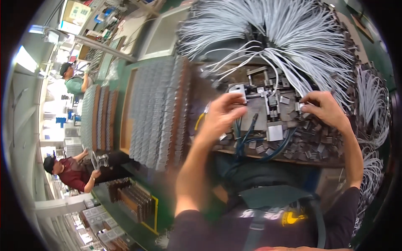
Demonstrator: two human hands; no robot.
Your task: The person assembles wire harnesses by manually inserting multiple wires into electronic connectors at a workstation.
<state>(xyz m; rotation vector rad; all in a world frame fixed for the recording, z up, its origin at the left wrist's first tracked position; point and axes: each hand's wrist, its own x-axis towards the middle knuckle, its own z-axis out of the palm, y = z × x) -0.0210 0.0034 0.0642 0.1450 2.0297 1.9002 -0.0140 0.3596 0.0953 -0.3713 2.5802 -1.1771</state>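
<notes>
My left hand is beside a bright metal block at the left of a metal fixture. Its thumb and fingers are apart, with nothing visible between them. At the fixture's right, my right hand has thumb and fingers closed on a small metal piece; white cables run down close to those fingers. A large fan of white cables spreads over the far side of the bench. Dark air hoses curve in front of the fixture, where a pale square plate sits.
Many loose small metal pieces lie along the bench's near right. Left of me stand stacked rows of grey metal parts. More cable bundles hang at the right. Two people, one in a maroon shirt, are farther left.
</notes>
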